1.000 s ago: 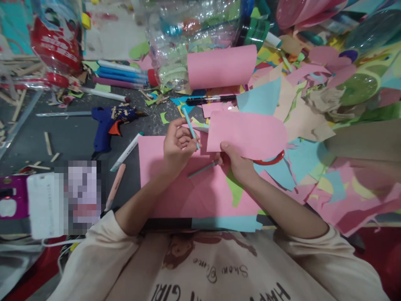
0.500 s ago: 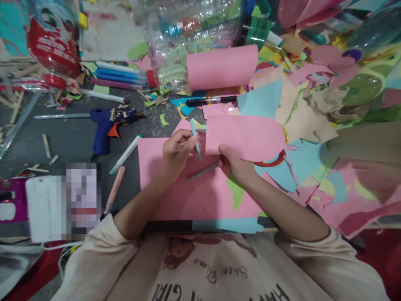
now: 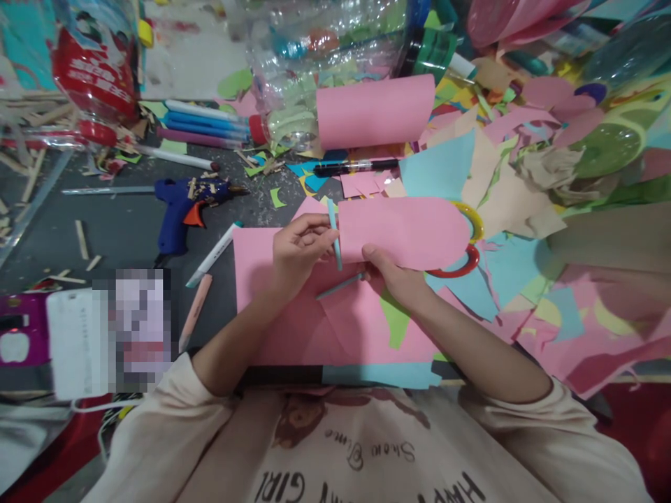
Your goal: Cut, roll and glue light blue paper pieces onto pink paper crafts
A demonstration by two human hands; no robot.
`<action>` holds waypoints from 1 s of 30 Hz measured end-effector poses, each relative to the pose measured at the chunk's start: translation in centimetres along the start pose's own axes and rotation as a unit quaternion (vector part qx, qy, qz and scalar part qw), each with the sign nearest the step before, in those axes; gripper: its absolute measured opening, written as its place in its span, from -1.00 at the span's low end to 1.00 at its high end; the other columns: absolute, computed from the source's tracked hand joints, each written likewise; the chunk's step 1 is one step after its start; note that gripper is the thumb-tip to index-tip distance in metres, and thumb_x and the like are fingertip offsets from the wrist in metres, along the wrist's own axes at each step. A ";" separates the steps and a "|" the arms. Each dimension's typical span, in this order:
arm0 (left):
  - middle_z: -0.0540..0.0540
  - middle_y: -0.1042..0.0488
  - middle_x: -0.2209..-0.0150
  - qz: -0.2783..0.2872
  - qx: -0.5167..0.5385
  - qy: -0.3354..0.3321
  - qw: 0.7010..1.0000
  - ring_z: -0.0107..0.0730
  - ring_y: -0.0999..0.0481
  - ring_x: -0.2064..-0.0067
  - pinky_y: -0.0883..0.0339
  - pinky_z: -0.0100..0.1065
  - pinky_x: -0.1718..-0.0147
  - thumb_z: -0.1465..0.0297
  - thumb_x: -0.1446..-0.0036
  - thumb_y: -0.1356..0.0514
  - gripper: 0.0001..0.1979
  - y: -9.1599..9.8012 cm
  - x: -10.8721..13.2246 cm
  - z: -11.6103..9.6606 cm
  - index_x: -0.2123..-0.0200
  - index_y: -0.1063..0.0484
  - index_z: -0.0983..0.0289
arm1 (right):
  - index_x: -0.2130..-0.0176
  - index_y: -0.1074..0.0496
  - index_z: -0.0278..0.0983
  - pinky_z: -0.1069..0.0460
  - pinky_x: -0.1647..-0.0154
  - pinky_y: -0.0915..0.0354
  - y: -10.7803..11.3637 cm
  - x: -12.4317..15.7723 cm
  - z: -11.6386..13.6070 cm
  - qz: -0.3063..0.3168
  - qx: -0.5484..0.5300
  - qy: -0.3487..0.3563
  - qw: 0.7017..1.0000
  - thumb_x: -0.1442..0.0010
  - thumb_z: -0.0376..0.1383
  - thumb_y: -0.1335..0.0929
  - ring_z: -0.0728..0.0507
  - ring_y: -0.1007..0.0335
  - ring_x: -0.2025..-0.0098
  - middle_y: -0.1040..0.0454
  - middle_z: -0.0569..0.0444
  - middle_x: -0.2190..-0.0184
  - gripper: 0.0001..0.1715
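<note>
My left hand [image 3: 301, 248] pinches a narrow light-blue paper strip [image 3: 334, 234], held upright close to the straight left edge of a pink paper piece [image 3: 406, 227]. That piece has a rounded right end. My right hand [image 3: 391, 272] grips its lower edge, thumb on top and fingers mostly hidden beneath. Another thin blue strip [image 3: 340, 286] sticks out to the left of the right hand's fingers. Partly covered by the pink piece are scissors with red and yellow handles [image 3: 466, 262]. Below both hands lies a large pink sheet [image 3: 277, 328], with a green scrap [image 3: 397, 321] on it.
A blue glue gun [image 3: 178, 209] lies to the left, near a white marker [image 3: 214, 255] and a peach marker [image 3: 195, 312]. Behind are a rolled pink paper tube [image 3: 374, 112], a black pen [image 3: 356, 167] and plastic bottles. Paper scraps [image 3: 524, 195] cover the right side.
My left hand has brought the blue strip slightly right, up to the pink piece's left edge. The pink piece has shifted a little left, showing more of the yellow scissor handle.
</note>
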State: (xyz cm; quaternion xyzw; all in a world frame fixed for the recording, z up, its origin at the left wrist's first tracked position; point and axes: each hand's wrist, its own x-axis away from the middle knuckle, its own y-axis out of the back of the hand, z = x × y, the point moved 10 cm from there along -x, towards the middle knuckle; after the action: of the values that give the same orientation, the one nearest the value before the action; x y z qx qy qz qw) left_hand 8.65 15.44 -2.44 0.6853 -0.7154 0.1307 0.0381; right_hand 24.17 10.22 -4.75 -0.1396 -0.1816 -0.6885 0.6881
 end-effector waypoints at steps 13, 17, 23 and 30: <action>-0.12 -0.42 0.60 0.014 -0.002 -0.009 1.000 -0.60 -0.38 0.65 -0.32 -0.54 0.67 0.37 0.20 -0.33 -0.82 -0.2 -0.1 0.0 0.47 -0.43 0.27 | 0.67 -0.33 -0.22 -0.05 0.44 -0.27 -0.3 -0.1 -1.1 0.009 -0.027 -0.028 0.999 0.01 0.16 -0.40 -0.05 -0.26 0.59 -0.32 0.11 0.68 -0.43; -0.12 -0.40 0.60 0.016 0.001 -0.004 1.000 -0.62 -0.36 0.65 -0.30 -0.54 0.66 0.37 0.21 -0.35 -0.80 -0.2 -0.2 0.0 0.48 -0.42 0.27 | 0.67 -0.32 -0.22 -0.04 0.48 -0.26 -0.4 0.0 -0.6 0.008 -0.027 -0.033 0.999 0.04 0.15 -0.41 -0.05 -0.24 0.60 -0.30 0.12 0.69 -0.44; -0.13 -0.39 0.60 0.013 -0.006 -0.006 1.000 -0.62 -0.36 0.63 -0.28 -0.54 0.65 0.38 0.21 -0.37 -0.79 -0.2 -0.1 0.0 0.47 -0.42 0.26 | 0.66 -0.32 -0.23 -0.03 0.48 -0.23 -0.7 0.0 -1.0 0.022 -0.035 -0.034 0.999 -0.03 0.09 -0.39 -0.04 -0.23 0.60 -0.29 0.11 0.68 -0.48; -0.14 -0.39 0.60 0.013 -0.019 -0.018 1.000 -0.62 -0.35 0.63 -0.25 -0.55 0.65 0.36 0.22 -0.38 -0.77 -0.1 -0.2 -0.2 0.45 -0.42 0.26 | 0.65 -0.30 -0.21 -0.01 0.49 -0.23 -0.9 -0.2 -1.5 0.035 -0.054 -0.028 0.998 -0.04 0.11 -0.40 -0.04 -0.24 0.58 -0.29 0.15 0.68 -0.46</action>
State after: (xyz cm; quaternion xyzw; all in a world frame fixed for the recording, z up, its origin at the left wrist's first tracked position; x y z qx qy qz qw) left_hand 8.78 15.66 -2.28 0.6770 -0.7275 0.1053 0.0364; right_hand 23.37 9.69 -6.20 -0.2014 -0.1584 -0.6688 0.6979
